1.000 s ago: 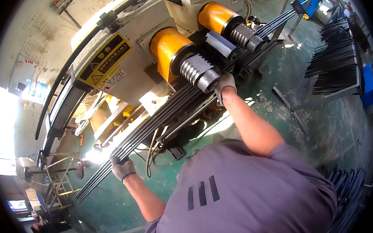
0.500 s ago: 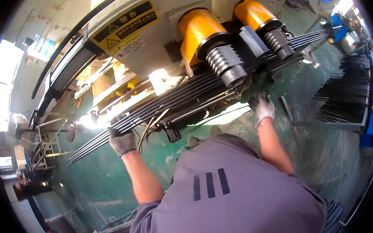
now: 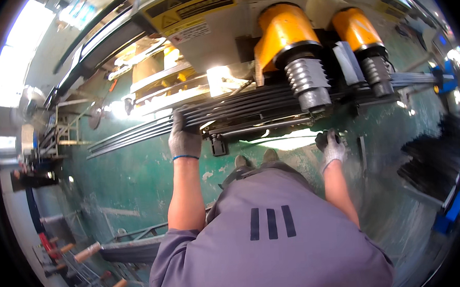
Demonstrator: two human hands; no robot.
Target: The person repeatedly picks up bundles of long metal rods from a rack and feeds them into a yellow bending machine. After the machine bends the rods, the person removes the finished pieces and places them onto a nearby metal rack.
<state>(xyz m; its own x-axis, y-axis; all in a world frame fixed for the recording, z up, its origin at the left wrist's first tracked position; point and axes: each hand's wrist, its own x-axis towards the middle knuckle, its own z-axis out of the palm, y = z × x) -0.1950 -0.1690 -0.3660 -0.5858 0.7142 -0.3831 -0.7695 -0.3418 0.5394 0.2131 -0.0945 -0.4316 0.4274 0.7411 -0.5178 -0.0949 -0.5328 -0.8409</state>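
Note:
A bundle of long, thin dark metal bars (image 3: pixel 135 137) runs sideways along the front of a machine, its left ends sticking out past the machine. My left hand (image 3: pixel 184 139), in a grey glove with dark fingers, is closed round the bars some way in from those ends. Lower and to the right, my right hand (image 3: pixel 333 149) hangs apart from the bars above the floor. Its gloved fingers are bent but spread, with nothing seen between them. Over the bars sit two orange housings (image 3: pixel 286 29) with ribbed grey metal cylinders (image 3: pixel 308 83) pointing down toward me.
A yellow and black warning label (image 3: pixel 190 6) marks the machine's pale body. A rack of dark bars (image 3: pixel 433 157) stands at the right. On the far left is a metal frame stand (image 3: pixel 71 129). Wooden-handled rollers (image 3: pixel 87 251) lie at lower left, above the green floor (image 3: pixel 132 186).
My left hand has shifted right along the bars. My right hand has drawn back from the machine's lower edge. The whole view has turned, so the bars look more level.

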